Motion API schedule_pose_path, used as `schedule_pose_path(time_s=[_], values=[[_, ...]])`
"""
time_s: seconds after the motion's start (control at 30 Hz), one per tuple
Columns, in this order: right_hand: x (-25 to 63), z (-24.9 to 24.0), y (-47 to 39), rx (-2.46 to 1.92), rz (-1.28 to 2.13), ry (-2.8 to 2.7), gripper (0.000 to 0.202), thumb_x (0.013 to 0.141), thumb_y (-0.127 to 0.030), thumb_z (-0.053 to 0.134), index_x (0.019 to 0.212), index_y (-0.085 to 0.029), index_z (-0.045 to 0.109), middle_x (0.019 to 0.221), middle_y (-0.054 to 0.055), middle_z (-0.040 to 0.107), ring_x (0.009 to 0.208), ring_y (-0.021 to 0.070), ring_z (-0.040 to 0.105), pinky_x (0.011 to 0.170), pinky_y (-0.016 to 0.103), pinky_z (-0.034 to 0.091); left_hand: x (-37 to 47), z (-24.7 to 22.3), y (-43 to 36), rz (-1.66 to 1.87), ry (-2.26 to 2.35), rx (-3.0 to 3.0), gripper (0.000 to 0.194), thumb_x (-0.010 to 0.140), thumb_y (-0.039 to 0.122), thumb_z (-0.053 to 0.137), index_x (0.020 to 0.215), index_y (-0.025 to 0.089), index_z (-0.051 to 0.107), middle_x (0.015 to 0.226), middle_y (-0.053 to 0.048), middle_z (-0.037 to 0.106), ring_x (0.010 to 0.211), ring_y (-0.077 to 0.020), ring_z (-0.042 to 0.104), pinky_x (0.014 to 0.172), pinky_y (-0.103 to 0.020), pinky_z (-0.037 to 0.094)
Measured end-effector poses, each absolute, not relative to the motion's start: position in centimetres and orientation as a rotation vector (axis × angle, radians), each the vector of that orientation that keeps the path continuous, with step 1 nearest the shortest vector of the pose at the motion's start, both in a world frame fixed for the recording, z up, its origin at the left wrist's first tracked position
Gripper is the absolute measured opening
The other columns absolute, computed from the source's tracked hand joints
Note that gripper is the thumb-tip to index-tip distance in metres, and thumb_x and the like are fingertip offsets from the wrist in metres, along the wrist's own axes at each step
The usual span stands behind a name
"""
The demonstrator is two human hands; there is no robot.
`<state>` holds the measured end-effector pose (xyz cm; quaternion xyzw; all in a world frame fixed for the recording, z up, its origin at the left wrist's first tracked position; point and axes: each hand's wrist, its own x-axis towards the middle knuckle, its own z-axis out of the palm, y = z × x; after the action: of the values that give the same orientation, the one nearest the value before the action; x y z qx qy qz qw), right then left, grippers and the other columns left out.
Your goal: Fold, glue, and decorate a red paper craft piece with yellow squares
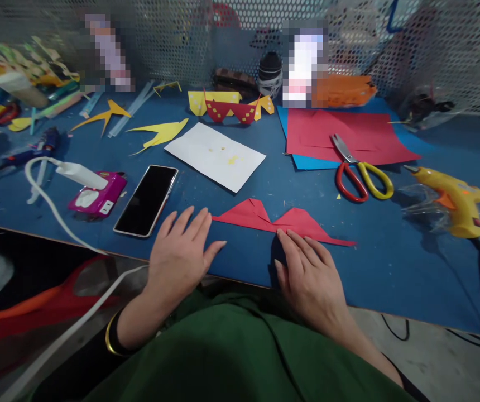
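My creased red paper cutout [284, 222], two blunt peaks wide, lies on the blue worktop [390, 273]. At its left tip my left fingers [201, 224] spread flat, holding nothing; my right fingers [289, 248], loosely extended, rest ungripping along its lower edge.

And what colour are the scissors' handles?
One red handle, one yellow handle, best seen in the head view.

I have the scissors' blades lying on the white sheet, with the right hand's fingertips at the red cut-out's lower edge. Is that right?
Not quite: the head view shows the blades of the scissors on the red sheet, with the right hand at the red cut-out as stated.
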<state>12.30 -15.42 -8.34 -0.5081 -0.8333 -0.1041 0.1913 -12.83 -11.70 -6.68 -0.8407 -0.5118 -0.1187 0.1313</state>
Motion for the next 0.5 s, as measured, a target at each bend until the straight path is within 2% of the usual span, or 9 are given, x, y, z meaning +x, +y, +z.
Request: schedule_pose_path(time_s=[0.1, 0.17, 0.3, 0.37, 0.5], values=[[12.2, -8.4, -15.4, -1.423, -0.312, -2.343, 0.042, 0.101, -0.021, 0.046, 0.135, 0.002, 0.052, 0.126, 0.019, 0.071, 0.118, 0.027, 0.067, 0.102, 0.043, 0.045, -12.8, -6.5, -12.2, -0.483, -1.581, -2.328, 0.059, 0.101, 0.047, 0.049, 0.139, 0.003, 0.056, 0.146, -0.022, 0.057, 0.137, -0.0403, 0.051, 0.11, -0.056, 0.043], [12.2, -8.5, -15.4, -1.415, -0.331, -2.343, 0.042, 0.101, -0.021, 0.046, 0.134, 0.003, 0.053, 0.125, 0.019, 0.072, 0.116, 0.0275, 0.067, 0.101, 0.043, 0.045, -11.7, -6.4, -12.4, -0.577, -1.532, -2.357, 0.059, 0.1, 0.04, 0.052, 0.147, 0.005, 0.048, 0.152, -0.019, 0.052, 0.144, -0.0372, 0.043, 0.115, -0.054, 0.04], [12.1, -8.6, -15.3, -1.421, -0.353, -2.345, 0.04, 0.101, -0.021, 0.045, 0.132, 0.004, 0.055, 0.123, 0.02, 0.073, 0.115, 0.0282, 0.068, 0.1, 0.043, 0.045, -8.5, -6.6, -12.3, -0.535, -1.159, -2.753, 0.053, 0.102, 0.041, 0.049, 0.144, 0.009, 0.052, 0.15, -0.012, 0.056, 0.144, -0.0302, 0.045, 0.118, -0.045, 0.038], [12.1, -8.6, -15.2, -1.418, -0.347, -2.343, 0.038, 0.101, -0.019, 0.043, 0.13, 0.002, 0.056, 0.122, 0.019, 0.073, 0.114, 0.0279, 0.068, 0.101, 0.043, 0.044, -7.3, -7.0, -12.1, -0.508, -1.087, -2.84, 0.056, 0.102, 0.046, 0.046, 0.143, 0.007, 0.054, 0.15, -0.014, 0.055, 0.143, -0.0311, 0.046, 0.12, -0.046, 0.036], [12.3, -8.8, -15.3, -1.39, -0.319, -2.338, 0.038, 0.097, -0.014, 0.042, 0.129, 0.002, 0.057, 0.123, 0.019, 0.073, 0.117, 0.0274, 0.066, 0.103, 0.043, 0.043, -6.3, -7.4, -11.7, -0.493, -1.192, -2.855, 0.065, 0.1, 0.057, 0.045, 0.14, 0.007, 0.058, 0.134, -0.018, 0.064, 0.124, -0.0337, 0.058, 0.111, -0.05, 0.043]])
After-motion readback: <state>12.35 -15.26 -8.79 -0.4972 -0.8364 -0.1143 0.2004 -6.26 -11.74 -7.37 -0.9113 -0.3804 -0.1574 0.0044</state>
